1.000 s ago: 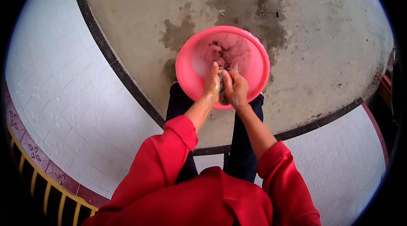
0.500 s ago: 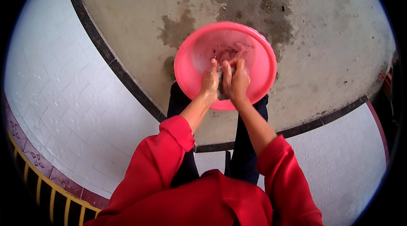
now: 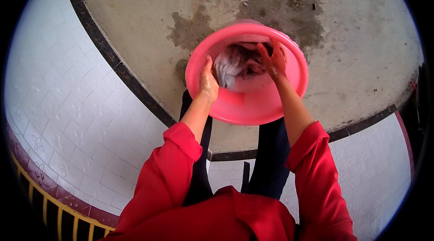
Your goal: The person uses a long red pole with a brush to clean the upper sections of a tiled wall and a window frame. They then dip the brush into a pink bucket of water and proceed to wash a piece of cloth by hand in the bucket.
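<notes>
A pink basin (image 3: 253,115) stands in front of my legs, tilted so its outer wall shows at the far side. Bunched wet grey-and-dark cloth (image 3: 235,64) lies inside with some whitish suds. At the basin's left, my wet left hand (image 3: 208,82) lies against the inner wall near the rim, fingers stretched out, beside the cloth's edge. My right hand (image 3: 275,61) reaches inside at the right, its fingers spread against the wall below the far right rim; some fingertips are shaded. Neither hand holds the cloth.
Rough concrete floor (image 3: 357,51) with dark wet patches (image 3: 289,6) extends beyond the basin. A dark stone edging (image 3: 131,80) borders white tiles (image 3: 90,119) at the left and near side. Yellow railings (image 3: 61,214) stand at the lower left.
My hands have let go of the cloth and moved apart to the basin's two sides. The basin has shifted slightly right and tilted; the cloth now lies in it.
</notes>
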The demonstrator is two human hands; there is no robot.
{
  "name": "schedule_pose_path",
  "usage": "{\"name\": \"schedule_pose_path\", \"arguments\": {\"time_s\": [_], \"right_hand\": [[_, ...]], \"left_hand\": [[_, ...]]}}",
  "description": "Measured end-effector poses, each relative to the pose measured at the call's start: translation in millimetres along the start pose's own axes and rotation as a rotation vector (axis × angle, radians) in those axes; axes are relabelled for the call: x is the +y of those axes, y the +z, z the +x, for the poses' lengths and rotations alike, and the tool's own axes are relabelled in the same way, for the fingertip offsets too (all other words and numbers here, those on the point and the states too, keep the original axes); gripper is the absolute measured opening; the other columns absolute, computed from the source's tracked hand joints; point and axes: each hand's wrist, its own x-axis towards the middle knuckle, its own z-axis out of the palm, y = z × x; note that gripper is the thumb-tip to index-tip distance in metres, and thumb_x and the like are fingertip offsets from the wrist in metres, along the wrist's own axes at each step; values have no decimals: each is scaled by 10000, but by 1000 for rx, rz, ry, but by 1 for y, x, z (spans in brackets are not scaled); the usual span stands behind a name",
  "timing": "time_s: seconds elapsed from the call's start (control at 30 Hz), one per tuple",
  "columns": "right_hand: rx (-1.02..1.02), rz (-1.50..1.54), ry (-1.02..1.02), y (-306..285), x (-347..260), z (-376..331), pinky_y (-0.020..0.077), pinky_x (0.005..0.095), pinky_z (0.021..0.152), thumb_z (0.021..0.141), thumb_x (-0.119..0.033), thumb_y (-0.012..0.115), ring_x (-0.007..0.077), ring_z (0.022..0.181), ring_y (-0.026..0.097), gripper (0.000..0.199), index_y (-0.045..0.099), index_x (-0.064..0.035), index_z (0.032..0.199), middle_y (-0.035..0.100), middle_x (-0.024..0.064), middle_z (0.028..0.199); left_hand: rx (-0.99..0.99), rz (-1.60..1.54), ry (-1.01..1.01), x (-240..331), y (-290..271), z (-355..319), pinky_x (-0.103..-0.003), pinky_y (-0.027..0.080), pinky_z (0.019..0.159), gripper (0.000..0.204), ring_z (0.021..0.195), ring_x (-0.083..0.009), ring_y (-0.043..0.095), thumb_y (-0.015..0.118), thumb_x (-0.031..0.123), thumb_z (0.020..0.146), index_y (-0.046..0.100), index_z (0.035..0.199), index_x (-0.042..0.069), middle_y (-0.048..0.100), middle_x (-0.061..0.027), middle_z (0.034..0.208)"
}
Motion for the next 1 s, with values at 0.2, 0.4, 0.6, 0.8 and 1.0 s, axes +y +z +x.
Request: {"name": "schedule_pose_path", "arguments": {"time_s": [0.2, 0.4, 0.6, 0.8, 1.0], "right_hand": [[-392, 76, -101, 30, -25, -42, 405, 343, 870, 753, -190, 691, 229, 1007, 514, 242, 511, -29, 768, 575, 121, 1063], [-196, 484, -26, 13, -120, -120, 430, 287, 692, 756, -54, 652, 220, 792, 547, 247, 414, -34, 691, 581, 145, 924], [1, -16, 104, 25, -87, -70, 456, 471, 524, 810, -204, 540, 391, 592, 583, 158, 506, -74, 892, 606, 166, 682], [-110, -314, 107, 22, -32, -7, 428, 489, 585, 876, -365, 525, 374, 669, 597, 345, 502, -41, 759, 603, 179, 690], [4, -41, -40, 34, 25, 11, 409, 385, 870, 802, -327, 643, 280, 1000, 533, 281, 626, -65, 901, 580, 149, 1000]], "left_hand": [[1, 160, -71, -5, -2, 15, -353, 393, 961, 531, 1128, -199, 496, 498, 402, 881, 439, 1283, 60, 525, -71, 1222], [-92, 236, -241, -13, -10, 26, -317, 504, 609, 304, 704, -189, 619, 535, 383, 881, 560, 976, 96, 615, -67, 861], [152, 36, 34, -38, 31, -10, -317, 512, 673, 371, 798, -165, 599, 584, 367, 858, 580, 1035, 40, 605, -70, 937], [61, 350, -96, -21, 42, -16, -320, 489, 780, 444, 940, -171, 566, 592, 362, 864, 527, 1162, 39, 554, -72, 1102], [-5, 169, -99, 1, -3, 7, -404, 454, 939, 511, 1091, -208, 543, 653, 294, 836, 464, 1247, 57, 552, -76, 1188]]}}
